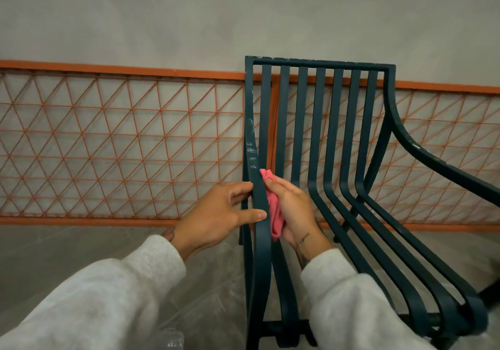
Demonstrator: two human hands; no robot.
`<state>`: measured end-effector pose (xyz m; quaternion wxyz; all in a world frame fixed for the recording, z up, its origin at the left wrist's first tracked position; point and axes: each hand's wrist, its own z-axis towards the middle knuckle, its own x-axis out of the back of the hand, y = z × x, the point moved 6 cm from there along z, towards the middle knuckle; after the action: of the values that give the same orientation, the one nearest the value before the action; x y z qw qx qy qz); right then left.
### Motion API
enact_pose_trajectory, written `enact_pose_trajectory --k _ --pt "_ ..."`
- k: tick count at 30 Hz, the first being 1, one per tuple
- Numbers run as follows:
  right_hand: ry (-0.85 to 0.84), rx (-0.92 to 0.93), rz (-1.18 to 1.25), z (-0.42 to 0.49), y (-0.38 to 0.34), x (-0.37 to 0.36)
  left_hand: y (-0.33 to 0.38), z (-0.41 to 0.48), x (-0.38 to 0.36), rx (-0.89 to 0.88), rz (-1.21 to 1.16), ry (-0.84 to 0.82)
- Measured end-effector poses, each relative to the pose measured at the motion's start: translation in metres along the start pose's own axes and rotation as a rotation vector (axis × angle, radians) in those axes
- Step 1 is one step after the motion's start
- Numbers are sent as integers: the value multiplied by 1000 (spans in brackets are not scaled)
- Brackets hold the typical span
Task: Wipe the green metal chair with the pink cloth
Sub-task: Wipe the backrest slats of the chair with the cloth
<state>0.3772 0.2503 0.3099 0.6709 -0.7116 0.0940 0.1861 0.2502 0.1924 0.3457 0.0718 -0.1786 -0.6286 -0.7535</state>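
right hand [295, 209] holds bunched cloth [274, 209] against curved armrest [253, 160]

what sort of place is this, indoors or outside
Probably an outdoor terrace or balcony, though no sky shows. The green metal chair is a slatted patio type, it stands on a grey paved floor, and an orange lattice railing runs behind it before a plain grey wall.

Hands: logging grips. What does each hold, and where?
Right hand holds the pink cloth bunched around its middle; left hand grips the green metal chair by its curved side bar.
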Motion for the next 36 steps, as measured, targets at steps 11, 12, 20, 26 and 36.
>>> enact_pose_trajectory --k 11,12,20,26,36 --pt "-2 -7 -106 -20 4 18 -2 3 1 0 -1 -15" --pt "19 -11 -121 -17 1 16 0 2 1 5 -2 -15" --pt "-19 -11 -192 -17 -4 15 5 -1 -2 16 -57 -19" --pt "-122 -50 -273 -7 -14 37 4 2 0 142 -84 10" --pt "-147 -39 -377 44 -58 41 -10 24 6 303 -358 265"
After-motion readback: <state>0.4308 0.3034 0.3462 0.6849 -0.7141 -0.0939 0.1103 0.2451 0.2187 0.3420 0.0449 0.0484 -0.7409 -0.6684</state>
